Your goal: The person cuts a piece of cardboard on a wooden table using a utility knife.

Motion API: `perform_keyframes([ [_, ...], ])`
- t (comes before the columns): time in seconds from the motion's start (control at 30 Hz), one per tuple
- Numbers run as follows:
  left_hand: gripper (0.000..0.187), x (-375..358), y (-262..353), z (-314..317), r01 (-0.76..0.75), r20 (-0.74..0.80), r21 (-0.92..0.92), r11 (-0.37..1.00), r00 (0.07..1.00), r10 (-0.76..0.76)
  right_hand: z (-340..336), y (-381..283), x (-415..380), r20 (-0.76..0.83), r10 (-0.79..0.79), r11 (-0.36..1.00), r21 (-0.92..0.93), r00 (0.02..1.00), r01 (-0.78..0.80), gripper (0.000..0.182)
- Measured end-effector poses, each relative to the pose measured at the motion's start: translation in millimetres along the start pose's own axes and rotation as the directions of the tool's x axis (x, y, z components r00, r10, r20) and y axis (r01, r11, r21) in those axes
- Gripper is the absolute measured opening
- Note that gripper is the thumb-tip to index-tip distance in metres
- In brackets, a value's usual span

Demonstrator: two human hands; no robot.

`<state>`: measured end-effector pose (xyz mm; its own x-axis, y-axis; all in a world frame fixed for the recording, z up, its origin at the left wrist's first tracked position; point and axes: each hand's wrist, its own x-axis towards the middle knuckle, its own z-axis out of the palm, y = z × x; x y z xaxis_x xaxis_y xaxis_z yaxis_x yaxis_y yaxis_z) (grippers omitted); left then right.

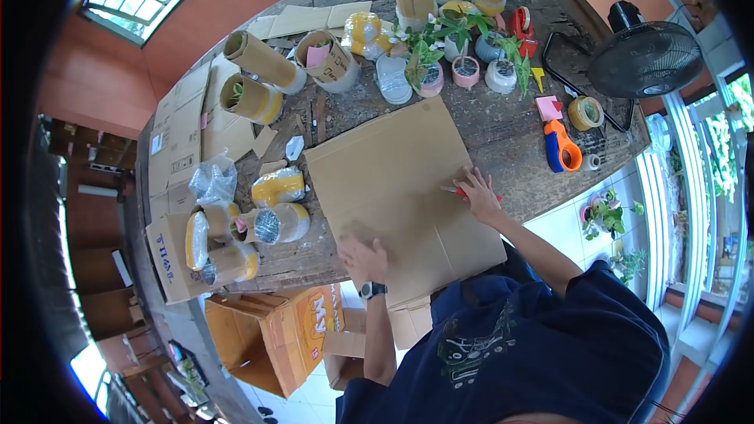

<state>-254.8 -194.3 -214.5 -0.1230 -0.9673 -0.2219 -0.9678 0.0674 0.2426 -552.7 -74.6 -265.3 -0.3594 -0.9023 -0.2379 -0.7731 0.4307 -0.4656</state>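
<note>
A large flat cardboard sheet (397, 188) lies on the wooden table in front of me, its near edge reaching my body. My left hand (363, 259), slightly blurred and with a watch on the wrist, rests on the sheet's left edge with its fingers apart. Near the right edge, my right hand (479, 198) is over the cardboard, holding a slim red tool (449, 189) that looks like a cutter. Most of that tool is hidden under the fingers. A crease runs across the sheet close to my right hand.
Small potted plants (465, 71) and cardboard tubes (326, 59) stand toward the back. Wrapped bundles (279, 224) sit at the left. An orange and blue tape dispenser (562, 147), a tape roll (585, 112) and a black fan (646, 59) are at the right. An open box (271, 338) stands below.
</note>
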Motion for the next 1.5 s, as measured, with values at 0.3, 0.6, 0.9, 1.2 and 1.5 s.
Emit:
perform_keyframes([
  [0.3, 0.145, 64, 82, 36, -0.074, 0.475, 0.052, 0.996, 0.879, 0.04, -16, 30, 0, -0.222, 0.093, 0.974, 0.224, 0.971, -0.042, 0.047],
  [0.6, 0.158, 74, 90, 45, -0.055, 0.566, 0.204, 0.977, 0.821, -0.072, -57, 115, 42, -0.506, 0.306, 0.95, 0.105, 0.806, -0.295, 0.044],
  [0.9, 0.161, 74, 92, 51, -0.022, 0.544, 0.215, 0.976, 0.833, -0.101, -90, 149, 80, -0.585, 0.236, 0.971, 0.112, 0.776, -0.21, 0.061],
  [1.2, 0.162, 73, 95, 46, -0.007, 0.538, 0.2, 0.98, 0.836, -0.104, -136, 170, 214, -0.488, 0.369, 0.884, 0.447, 0.791, -0.137, 0.088],
  [1.5, 0.162, 74, 95, 45, -0.001, 0.526, 0.202, 0.979, 0.844, -0.107, -142, 170, 212, -0.613, 0.371, 0.893, 0.442, 0.698, -0.086, 0.094],
])
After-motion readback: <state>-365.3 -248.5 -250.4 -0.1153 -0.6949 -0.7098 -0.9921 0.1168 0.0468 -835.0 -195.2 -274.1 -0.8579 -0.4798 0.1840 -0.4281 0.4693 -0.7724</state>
